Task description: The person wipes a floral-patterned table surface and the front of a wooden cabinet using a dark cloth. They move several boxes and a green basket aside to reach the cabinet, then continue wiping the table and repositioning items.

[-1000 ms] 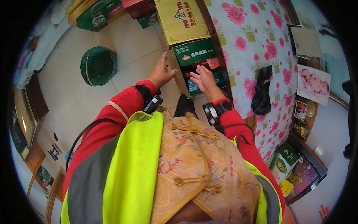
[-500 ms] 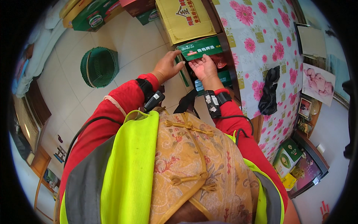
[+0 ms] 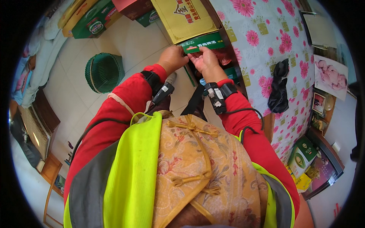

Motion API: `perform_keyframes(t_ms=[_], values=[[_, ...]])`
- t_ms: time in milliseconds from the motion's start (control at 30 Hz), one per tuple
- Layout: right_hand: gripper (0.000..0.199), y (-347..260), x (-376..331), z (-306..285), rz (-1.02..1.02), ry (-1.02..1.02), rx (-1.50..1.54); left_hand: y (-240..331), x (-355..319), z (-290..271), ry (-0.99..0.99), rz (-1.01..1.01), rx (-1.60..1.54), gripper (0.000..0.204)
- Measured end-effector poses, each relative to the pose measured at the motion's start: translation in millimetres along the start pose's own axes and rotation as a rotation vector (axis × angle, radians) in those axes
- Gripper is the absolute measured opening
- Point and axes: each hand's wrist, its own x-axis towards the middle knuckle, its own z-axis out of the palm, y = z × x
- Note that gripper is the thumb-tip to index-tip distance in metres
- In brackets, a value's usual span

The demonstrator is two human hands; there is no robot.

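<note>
Left of the green carton (image 3: pixel 201 41): a green woven basket (image 3: pixel 104 72) on the tiled floor (image 3: pixel 76 102), well apart; the left hand (image 3: pixel 173 59), fingers curled on the carton's near left corner; the carton itself, beside the flowered bedspread (image 3: pixel 266 41) and just below a yellow box (image 3: pixel 186 17), its long axis running left to right across both hands; the right hand (image 3: pixel 205 60), fingers pressed together on the near edge, thumb beneath; both hands touching it, neither clearly nearer; a black bag (image 3: pixel 277 85) lying right of the carton on the bedspread.
</note>
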Motion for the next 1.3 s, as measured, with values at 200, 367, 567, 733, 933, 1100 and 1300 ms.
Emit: perform_keyframes(t_ms=[200, 367, 567, 733, 933, 1100, 1300], values=[[0.027, -12.3, 0.9, 10.5, 0.054, 0.003, 0.05, -16.9, 3.3, 2.9, -0.087, -0.13, -0.178, 0.042], [0.025, -16.2, 9.2, 7.8, 0.035, -0.105, -0.074, -18.9, 2.4, 17.4, -0.098, -0.191, -0.393, 0.045], [0.028, -13.4, -3.1, -47.1, -0.513, 0.131, -1.942, -15.1, -3.2, 25.8, -0.023, -0.128, -0.624, 0.033], [0.025, 3.3, -44.1, -109.1, -0.712, -0.182, -2.389, -15.7, 0.6, 32.0, -0.031, -0.19, -0.671, 0.033], [0.03, -3.6, -94.6, -142.9, -0.86, -0.204, -2.203, -13.9, 1.4, 29.6, -0.009, -0.201, -0.73, 0.036], [0.052, 1.4, -128.2, -165.9, -0.735, -0.18, -2.176, -6.8, 0.0, 32.9, -0.01, -0.238, -0.781, 0.036], [0.041, 10.0, -111.0, -174.9, -0.923, -0.158, -2.044, 9.1, 8.1, 55.8, 0.153, -0.253, -0.857, 0.037]])
